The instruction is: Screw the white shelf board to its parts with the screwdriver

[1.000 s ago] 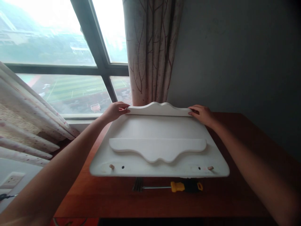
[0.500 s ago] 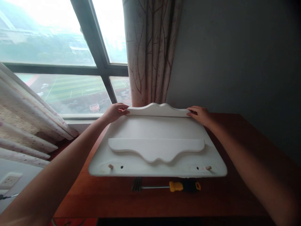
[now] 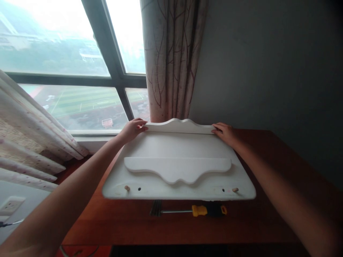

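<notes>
Room looks like a home's: cream fabric curtain with brown branch print (image 3: 174, 60), dark-framed glass window (image 3: 80, 80), reddish-brown wooden table (image 3: 177, 230).

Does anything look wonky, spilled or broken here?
Nothing stands out: I see no spill or break. The left hand and right hand hold one wavy white piece along the far edge of the white board; a second wavy piece lies on the board. The screwdriver rests on the table.
</notes>
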A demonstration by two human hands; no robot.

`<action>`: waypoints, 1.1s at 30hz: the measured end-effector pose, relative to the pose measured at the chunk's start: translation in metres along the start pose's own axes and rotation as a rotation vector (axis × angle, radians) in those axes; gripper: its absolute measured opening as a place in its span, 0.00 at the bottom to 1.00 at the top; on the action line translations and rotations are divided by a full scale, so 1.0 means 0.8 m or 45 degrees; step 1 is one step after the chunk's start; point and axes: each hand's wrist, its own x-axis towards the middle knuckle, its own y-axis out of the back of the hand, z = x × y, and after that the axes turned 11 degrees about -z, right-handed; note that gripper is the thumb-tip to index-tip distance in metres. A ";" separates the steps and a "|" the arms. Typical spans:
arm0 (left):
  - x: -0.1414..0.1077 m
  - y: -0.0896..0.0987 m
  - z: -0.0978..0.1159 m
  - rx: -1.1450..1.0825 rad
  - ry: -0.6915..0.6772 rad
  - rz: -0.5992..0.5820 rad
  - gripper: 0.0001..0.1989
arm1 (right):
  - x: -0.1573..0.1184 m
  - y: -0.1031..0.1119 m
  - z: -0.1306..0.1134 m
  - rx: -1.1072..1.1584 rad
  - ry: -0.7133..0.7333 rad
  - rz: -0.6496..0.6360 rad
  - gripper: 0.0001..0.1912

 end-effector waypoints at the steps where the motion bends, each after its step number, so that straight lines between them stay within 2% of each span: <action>1: 0.000 0.000 0.000 0.009 -0.001 0.004 0.26 | 0.000 0.000 -0.001 -0.013 -0.003 -0.004 0.14; 10: -0.003 -0.005 0.005 0.066 0.035 0.058 0.24 | 0.006 0.006 -0.024 -0.131 -0.053 -0.045 0.12; 15: -0.016 0.009 0.024 0.069 0.036 0.058 0.27 | -0.014 0.018 -0.054 -0.105 -0.051 0.023 0.21; 18: -0.046 0.018 0.050 0.067 0.015 0.087 0.28 | -0.050 0.028 -0.082 -0.067 0.000 0.035 0.21; 21: -0.089 0.022 0.087 0.064 -0.076 0.045 0.22 | -0.094 0.041 -0.113 -0.029 0.068 0.005 0.17; 26: -0.159 0.014 0.138 0.236 -0.142 -0.039 0.16 | -0.150 0.053 -0.144 0.042 0.106 -0.047 0.16; 29: -0.185 0.005 0.146 0.307 -0.164 0.001 0.13 | -0.170 0.049 -0.144 0.009 0.114 -0.044 0.16; 33: -0.199 -0.003 0.139 0.356 -0.173 0.038 0.12 | -0.187 0.037 -0.133 -0.023 0.094 -0.043 0.18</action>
